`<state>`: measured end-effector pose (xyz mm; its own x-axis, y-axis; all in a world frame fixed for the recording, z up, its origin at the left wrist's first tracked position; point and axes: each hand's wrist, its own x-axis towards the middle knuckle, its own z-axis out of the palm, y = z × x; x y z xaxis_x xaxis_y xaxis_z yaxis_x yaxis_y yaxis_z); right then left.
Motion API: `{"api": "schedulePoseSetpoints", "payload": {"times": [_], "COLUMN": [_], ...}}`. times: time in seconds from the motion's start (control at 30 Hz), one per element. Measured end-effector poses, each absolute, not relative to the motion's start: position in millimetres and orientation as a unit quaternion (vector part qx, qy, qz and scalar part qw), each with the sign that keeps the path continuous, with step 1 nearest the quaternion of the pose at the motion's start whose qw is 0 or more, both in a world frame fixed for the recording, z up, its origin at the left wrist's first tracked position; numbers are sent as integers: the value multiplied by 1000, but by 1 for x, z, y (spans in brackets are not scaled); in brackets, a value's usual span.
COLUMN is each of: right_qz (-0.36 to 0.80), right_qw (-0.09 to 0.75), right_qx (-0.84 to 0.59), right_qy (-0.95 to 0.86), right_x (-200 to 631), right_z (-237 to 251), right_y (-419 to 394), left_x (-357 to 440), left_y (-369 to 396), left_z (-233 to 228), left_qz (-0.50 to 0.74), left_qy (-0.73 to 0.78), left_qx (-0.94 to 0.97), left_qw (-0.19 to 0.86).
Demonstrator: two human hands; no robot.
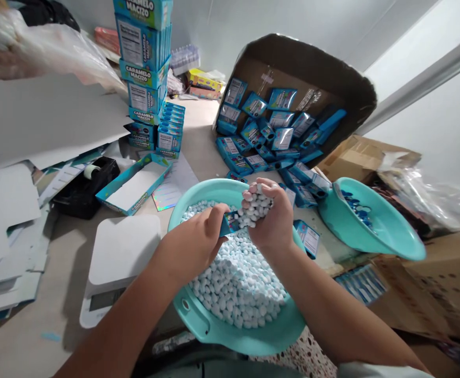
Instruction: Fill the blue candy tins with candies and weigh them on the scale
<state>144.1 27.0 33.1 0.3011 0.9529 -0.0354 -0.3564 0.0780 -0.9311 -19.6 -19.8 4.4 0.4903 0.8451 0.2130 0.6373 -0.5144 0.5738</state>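
My left hand [198, 236] grips a small blue candy box [228, 224], tilted with its open end toward my right hand. In my right hand [275, 218], cupped with curled fingers, lies a heap of small white candies [256, 207] right at the mouth of the box. Both hands are over a turquoise basin [182, 310] full of the same white candies [237, 283]. How full the little box is cannot be seen.
A cardboard box [328, 63] on its side spills small blue boxes behind the basin. Left of it stand a white scale [125, 252], an open display tray [135, 184], a tape dispenser [86, 189] and stacked candy cartons [145, 73]. A second turquoise basin [371, 231] sits at right.
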Motion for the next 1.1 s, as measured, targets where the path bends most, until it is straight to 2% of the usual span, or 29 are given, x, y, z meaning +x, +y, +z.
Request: {"api": "schedulePoseSetpoints", "payload": {"times": [0.5, 0.7, 0.87, 0.93, 1.0, 1.07, 1.1], "right_qz": [477, 485, 433, 393, 368, 354, 348], "right_qw": [664, 619, 629, 557, 369, 255, 232], "right_qx": [-347, -375, -423, -521, -631, -670, -676], "right_qy": [-459, -490, -488, -513, -575, -601, -607], "right_x": [137, 139, 152, 162, 169, 171, 168], "right_z": [39, 43, 33, 22, 9, -4, -9], "right_y": [19, 15, 27, 39, 48, 49, 45], "left_x": [-19, -17, -23, -24, -25, -24, -23], "left_y": [-21, -20, -21, -19, -17, -17, -17], "left_z": [6, 5, -4, -6, -5, -4, -3], "left_qz": [238, 251, 340, 370, 393, 409, 415], "left_qy": [455, 478, 461, 496, 548, 579, 584], "left_qx": [831, 812, 801, 768, 713, 666, 652], "left_qw": [212, 221, 171, 167, 192, 232, 247]}}
